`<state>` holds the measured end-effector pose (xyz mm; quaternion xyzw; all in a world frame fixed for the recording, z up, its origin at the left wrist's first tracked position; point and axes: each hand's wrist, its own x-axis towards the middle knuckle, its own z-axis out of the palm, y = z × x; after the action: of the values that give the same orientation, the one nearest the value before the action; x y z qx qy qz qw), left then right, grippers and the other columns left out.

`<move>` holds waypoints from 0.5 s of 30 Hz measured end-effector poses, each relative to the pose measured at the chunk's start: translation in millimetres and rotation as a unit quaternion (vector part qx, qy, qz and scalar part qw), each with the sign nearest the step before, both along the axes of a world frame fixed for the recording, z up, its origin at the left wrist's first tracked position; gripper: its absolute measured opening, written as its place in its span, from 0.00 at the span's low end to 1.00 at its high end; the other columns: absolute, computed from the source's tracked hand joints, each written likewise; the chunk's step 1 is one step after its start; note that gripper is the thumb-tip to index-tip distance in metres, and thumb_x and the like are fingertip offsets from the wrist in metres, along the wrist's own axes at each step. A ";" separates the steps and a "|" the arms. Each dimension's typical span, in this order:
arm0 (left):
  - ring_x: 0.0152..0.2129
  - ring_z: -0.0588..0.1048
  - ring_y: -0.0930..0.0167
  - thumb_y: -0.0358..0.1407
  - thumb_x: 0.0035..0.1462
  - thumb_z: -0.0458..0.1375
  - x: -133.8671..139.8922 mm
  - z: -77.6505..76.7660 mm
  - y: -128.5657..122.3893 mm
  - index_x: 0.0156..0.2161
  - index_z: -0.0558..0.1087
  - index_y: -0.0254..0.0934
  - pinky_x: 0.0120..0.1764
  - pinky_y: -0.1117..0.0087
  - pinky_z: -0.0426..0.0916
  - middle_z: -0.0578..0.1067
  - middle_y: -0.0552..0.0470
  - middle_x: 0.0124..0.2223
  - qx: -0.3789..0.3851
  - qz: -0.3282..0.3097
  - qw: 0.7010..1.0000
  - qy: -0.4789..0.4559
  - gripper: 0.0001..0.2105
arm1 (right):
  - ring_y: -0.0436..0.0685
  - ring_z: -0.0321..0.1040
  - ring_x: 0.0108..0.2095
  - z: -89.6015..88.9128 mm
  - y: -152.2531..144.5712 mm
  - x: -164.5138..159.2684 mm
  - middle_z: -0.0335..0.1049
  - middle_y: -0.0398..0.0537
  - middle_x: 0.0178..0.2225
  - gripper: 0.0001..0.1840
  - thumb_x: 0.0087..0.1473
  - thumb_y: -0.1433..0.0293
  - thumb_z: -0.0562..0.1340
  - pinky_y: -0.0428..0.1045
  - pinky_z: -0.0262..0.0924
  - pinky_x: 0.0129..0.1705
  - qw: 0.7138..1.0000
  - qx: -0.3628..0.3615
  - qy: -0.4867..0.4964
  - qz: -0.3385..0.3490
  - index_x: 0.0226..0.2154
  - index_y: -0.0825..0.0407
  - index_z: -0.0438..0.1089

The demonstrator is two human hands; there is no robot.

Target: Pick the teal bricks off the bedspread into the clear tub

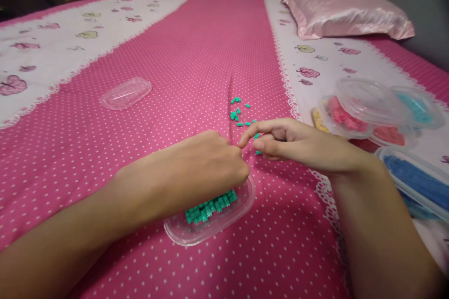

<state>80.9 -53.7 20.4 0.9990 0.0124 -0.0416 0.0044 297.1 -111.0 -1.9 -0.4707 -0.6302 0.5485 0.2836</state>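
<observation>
My left hand [217, 161] is curled into a fist, back upward, over the near rim area of a clear plastic container [243, 203]. Its fingers are turned under, so whatever they hold is hidden. Inside the container lie many small green building pieces [212, 206], some linked in rows. My right hand [286, 142] comes from the right, index finger bent and its tip at the left hand's knuckles. A gap shows between its index finger and thumb, and I see nothing held there. Loose green pieces [234, 115] are scattered on the bedsheet just beyond both hands, a few beside the right fingertips.
A clear lid [126, 93] lies on the pink dotted sheet [168, 65] at left. On the right stand containers of red pieces [345, 114], light-blue pieces [416, 107] and blue pieces [417, 180], with yellow pieces [319, 120] beside them. A pink pillow [347, 11] rests behind.
</observation>
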 end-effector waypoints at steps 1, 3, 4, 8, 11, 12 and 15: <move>0.17 0.65 0.73 0.19 0.55 0.58 -0.1 0.1 -0.3 0.23 0.69 0.37 0.26 0.66 0.46 0.75 0.57 0.23 0.001 0.001 1.000 0.002 0.14 | 0.48 0.58 0.29 -0.3 -0.1 -0.1 0.62 0.39 0.28 0.15 0.63 0.56 0.61 0.46 0.53 0.33 1.000 -0.001 0.005 0.000 0.43 0.49 0.74; 0.17 0.66 0.73 0.19 0.55 0.57 -1.1 0.2 0.4 0.23 0.68 0.37 0.26 0.66 0.46 0.74 0.58 0.23 -0.002 0.008 1.000 0.005 0.14 | 0.47 0.55 0.28 -1.4 -0.3 -0.3 0.62 0.38 0.28 0.15 0.63 0.56 0.61 0.46 0.51 0.31 1.000 0.001 0.018 -0.004 0.42 0.50 0.74; 0.17 0.66 0.73 0.19 0.56 0.56 -2.3 0.5 1.9 0.23 0.68 0.37 0.26 0.66 0.46 0.74 0.59 0.23 -0.005 0.013 1.000 0.006 0.14 | 0.46 0.54 0.26 -2.1 -0.6 -0.4 0.60 0.37 0.27 0.16 0.64 0.55 0.61 0.46 0.50 0.29 1.000 0.007 0.027 -0.008 0.42 0.50 0.74; 0.19 0.66 0.74 0.23 0.59 0.56 -10.5 7.6 14.7 0.26 0.69 0.38 0.26 0.66 0.47 0.75 0.59 0.27 -0.026 0.002 0.999 -0.022 0.12 | 0.46 0.45 0.22 -2.8 -1.5 -1.4 0.50 0.35 0.22 0.19 0.68 0.55 0.55 0.46 0.42 0.24 0.996 0.037 0.067 -0.051 0.41 0.51 0.73; 0.20 0.64 0.74 0.28 0.61 0.57 -16.5 21.1 25.0 0.28 0.71 0.40 0.25 0.68 0.48 0.74 0.59 0.27 -0.037 -0.007 0.999 -0.024 0.10 | 0.46 0.43 0.21 0.0 -1.0 -4.2 0.51 0.37 0.21 0.16 0.68 0.66 0.51 0.47 0.38 0.22 0.990 0.009 0.084 -0.112 0.38 0.52 0.72; 0.20 0.64 0.75 0.28 0.62 0.57 -17.4 26.3 27.2 0.28 0.71 0.39 0.26 0.68 0.49 0.74 0.58 0.26 -0.035 -0.001 0.999 -0.020 0.11 | 0.46 0.42 0.21 0.9 -0.5 -5.4 0.52 0.37 0.21 0.14 0.65 0.71 0.50 0.47 0.37 0.22 0.987 -0.005 0.091 -0.130 0.38 0.52 0.71; 0.18 0.63 0.76 0.29 0.64 0.54 -14.9 38.6 28.8 0.26 0.72 0.38 0.26 0.68 0.50 0.72 0.57 0.23 -0.001 0.041 0.997 -0.065 0.13 | 0.46 0.40 0.20 0.5 2.0 -8.6 0.53 0.37 0.22 0.13 0.59 0.78 0.51 0.47 0.35 0.22 0.978 -0.026 0.125 -0.166 0.40 0.52 0.69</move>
<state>66.1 -24.9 59.0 0.9983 0.0529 0.0239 0.0078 288.6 -109.1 -1.4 -0.5039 -0.4880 0.5647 0.4347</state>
